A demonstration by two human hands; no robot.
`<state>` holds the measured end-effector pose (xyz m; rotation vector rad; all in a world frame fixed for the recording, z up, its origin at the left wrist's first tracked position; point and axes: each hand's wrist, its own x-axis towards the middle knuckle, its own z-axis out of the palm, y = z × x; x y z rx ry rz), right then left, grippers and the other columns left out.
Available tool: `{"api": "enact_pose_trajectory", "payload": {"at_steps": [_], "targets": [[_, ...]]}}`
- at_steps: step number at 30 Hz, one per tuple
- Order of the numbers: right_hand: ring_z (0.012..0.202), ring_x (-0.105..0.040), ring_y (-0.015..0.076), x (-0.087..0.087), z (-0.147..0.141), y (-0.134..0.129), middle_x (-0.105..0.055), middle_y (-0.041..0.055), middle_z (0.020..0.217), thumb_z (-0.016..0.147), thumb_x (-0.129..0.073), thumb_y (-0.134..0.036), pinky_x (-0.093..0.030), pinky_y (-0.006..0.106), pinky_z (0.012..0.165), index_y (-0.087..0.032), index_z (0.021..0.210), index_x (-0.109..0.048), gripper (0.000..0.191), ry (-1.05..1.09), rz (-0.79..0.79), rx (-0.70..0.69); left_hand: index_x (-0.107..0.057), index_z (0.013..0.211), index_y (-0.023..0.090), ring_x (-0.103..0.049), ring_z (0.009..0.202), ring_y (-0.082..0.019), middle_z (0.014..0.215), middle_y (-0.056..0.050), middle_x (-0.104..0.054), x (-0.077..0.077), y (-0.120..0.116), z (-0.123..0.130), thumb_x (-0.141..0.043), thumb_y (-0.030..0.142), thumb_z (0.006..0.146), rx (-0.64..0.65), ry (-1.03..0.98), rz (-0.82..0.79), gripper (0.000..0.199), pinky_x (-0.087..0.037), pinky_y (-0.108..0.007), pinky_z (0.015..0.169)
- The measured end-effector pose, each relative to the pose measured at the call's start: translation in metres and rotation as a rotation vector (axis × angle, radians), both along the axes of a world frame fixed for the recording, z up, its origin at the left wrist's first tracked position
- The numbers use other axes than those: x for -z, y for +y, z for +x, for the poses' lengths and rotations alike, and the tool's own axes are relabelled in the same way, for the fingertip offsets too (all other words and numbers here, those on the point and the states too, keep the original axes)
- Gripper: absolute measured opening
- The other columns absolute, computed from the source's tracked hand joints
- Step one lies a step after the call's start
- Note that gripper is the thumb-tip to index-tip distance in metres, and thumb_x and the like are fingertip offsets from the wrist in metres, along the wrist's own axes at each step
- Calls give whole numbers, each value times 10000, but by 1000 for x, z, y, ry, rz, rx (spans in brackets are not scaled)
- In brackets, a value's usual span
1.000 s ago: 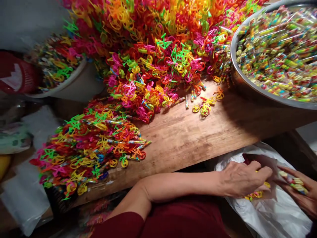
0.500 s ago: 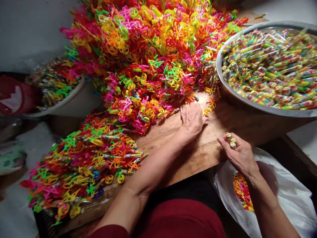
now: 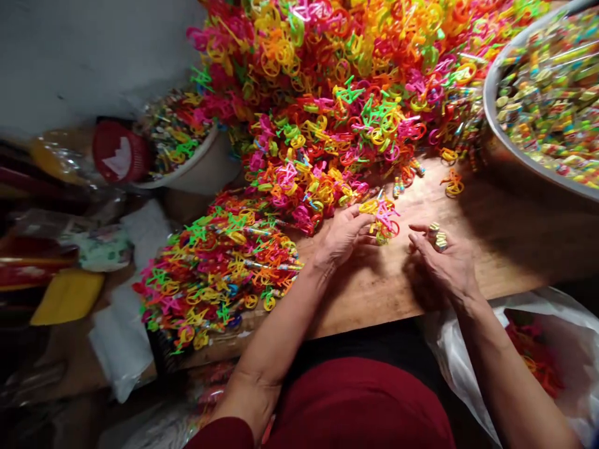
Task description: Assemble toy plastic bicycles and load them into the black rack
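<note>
My left hand (image 3: pixel 344 237) is closed around a small bunch of plastic toy bicycles (image 3: pixel 386 215) in yellow, pink, red and green, which stick out past the fingertips above the wooden table. To its right, my right hand (image 3: pixel 447 265) grips several slim candy tubes (image 3: pixel 438 239); only their pale striped ends show between the fingers, and the palm hides the rest. A gap separates the two hands. Just beyond them spreads a big heap of bright toy bicycles (image 3: pixel 322 131). A single orange toy bicycle (image 3: pixel 453 184) lies apart on the wood.
A metal basin (image 3: pixel 491 106) full of wrapped candy tubes stands at the right. Left of my forearm is a pile of toy bicycles with tubes (image 3: pixel 215 274). Further left are a filled white tub (image 3: pixel 187 171) and a red basket (image 3: pixel 119 153). A white plastic bag (image 3: pixel 556 305) hangs below the table edge.
My left hand has drawn back from the heap's edge, bringing toy bicycles with it. My right hand has come up over the table, closer to the left. The view has swung leftward.
</note>
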<state>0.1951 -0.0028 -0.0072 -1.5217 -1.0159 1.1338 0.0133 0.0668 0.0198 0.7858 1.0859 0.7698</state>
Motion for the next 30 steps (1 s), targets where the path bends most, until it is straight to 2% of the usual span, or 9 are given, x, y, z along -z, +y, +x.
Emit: {"api": "enact_pose_trajectory", "payload": {"at_steps": [2,6,9,12,17,21,23,26,30], "targets": [[521,-506,92,0,-17,2,-624,-6,656,757,-787,-540,-347,211,443,-141,1088,-728,522,122,-57,-50,-610,1027,127,-631,623,-94,808,-17,-696,4,-12,-13,-685,183,749,-32,-98,-115,293,-525,-223,621],[476,-405,66,-1,-43,2,-542,-49,591,726,-800,-545,-296,210,422,-149,1021,-740,497,244,-97,-138,-607,1119,129,-677,741,-124,957,-68,-734,17,-36,-25,-719,220,774,-46,-161,-140,373,-549,-248,684],[494,-414,72,-3,-53,4,-543,-41,584,693,-818,-538,-304,217,423,-158,824,-714,415,182,-69,-145,-587,1153,146,-632,708,-97,981,-43,-719,28,-46,-25,-707,166,759,-78,-72,-10,413,-485,-194,608],[485,-371,60,-7,-55,6,-482,-54,546,694,-834,-520,-252,216,413,-163,717,-654,400,190,-116,-174,-604,1142,156,-594,722,-70,976,-15,-700,36,-48,-28,-648,112,774,-96,133,249,374,-455,-163,646],[434,-212,24,-13,-47,7,-332,-110,513,687,-876,-474,-147,208,393,-190,667,-522,454,494,-267,-226,-539,1364,145,-599,770,-97,1008,-36,-696,28,-42,-34,-629,160,860,46,407,404,512,-454,-197,713],[409,-194,17,-14,-40,13,-312,-126,488,668,-894,-416,-162,187,382,-200,677,-484,464,611,-296,-154,-725,940,114,-507,671,-100,763,-10,-641,18,-39,-33,-621,179,870,179,612,419,141,-380,-217,626],[401,-177,17,-16,-38,17,-300,-134,471,641,-899,-417,-164,180,370,-204,693,-484,470,673,-285,-115,-734,873,110,-472,602,-83,718,-10,-641,16,-39,-32,-621,239,887,230,511,353,173,-345,-208,561],[405,-192,22,-16,-33,15,-335,-128,491,641,-894,-417,-177,175,370,-217,709,-462,481,713,-197,-58,-735,996,96,-501,551,-60,837,-58,-722,16,-39,-34,-642,340,896,188,217,127,280,-369,-184,507],[426,-314,55,-5,-24,-2,-434,-87,533,702,-863,-443,-219,210,382,-224,732,-518,410,411,-126,124,-717,1030,88,-645,600,-104,919,-114,-760,19,-41,-43,-803,383,778,16,-52,-107,397,-493,-199,522]]}}
